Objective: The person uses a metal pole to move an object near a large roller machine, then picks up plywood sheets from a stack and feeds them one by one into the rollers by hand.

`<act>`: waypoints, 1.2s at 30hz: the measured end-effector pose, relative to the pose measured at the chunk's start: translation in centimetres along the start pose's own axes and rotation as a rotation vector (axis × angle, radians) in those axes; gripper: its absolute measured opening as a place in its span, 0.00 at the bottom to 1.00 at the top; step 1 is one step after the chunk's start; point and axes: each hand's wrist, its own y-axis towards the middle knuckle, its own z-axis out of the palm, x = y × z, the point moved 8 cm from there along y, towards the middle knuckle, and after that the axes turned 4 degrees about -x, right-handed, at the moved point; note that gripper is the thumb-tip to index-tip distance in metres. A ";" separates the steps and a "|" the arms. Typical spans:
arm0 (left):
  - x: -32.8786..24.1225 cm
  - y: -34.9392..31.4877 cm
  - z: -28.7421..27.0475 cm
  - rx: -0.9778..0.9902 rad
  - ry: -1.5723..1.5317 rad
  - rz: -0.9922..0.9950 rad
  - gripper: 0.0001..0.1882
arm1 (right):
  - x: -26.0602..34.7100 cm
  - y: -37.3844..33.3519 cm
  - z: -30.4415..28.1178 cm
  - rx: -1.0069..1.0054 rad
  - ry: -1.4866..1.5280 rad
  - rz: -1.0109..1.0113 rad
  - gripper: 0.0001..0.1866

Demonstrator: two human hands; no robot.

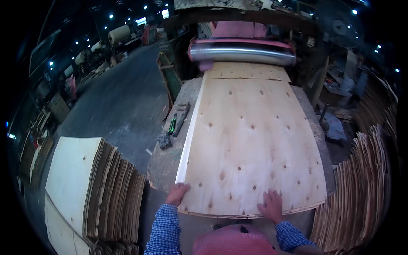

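A large pale wood veneer sheet [250, 144] with dark knots lies in front of me on top of other sheets, whose edges show at the near side. At its near left corner, my left hand [177, 194] is closed on the edge, fingers over the top. My right hand [272, 205] lies on the sheet close to its near edge, fingers spread, gripping nothing. Beyond the sheets' far end sits a shiny metal roller [242, 52] with pink at its rim. Another veneer piece [250, 71] lies at that far end, just below the roller.
The sheets rest on a worn work table [163, 168]; a green-handled tool [172, 124] and a dark block [164, 140] lie on its left side. Veneer stacks stand at left [114, 191] and right [355, 191]. A dark floor [114, 102] stretches off to the far left.
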 end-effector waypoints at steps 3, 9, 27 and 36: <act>-3.0 -2.3 1.2 0.158 -0.003 0.029 0.19 | 2.3 -0.4 -1.3 0.145 0.035 -0.072 0.39; -9.9 -8.6 2.7 0.281 -0.255 0.164 0.17 | 0.3 -2.3 -5.8 0.061 -0.046 -0.044 0.40; -2.0 -1.1 -2.0 -0.362 -0.289 0.096 0.22 | -6.6 15.6 0.3 -0.016 -0.048 0.023 0.38; 1.7 -1.5 -2.3 -0.434 0.222 0.123 0.17 | -8.7 31.0 1.2 0.084 -0.107 0.093 0.34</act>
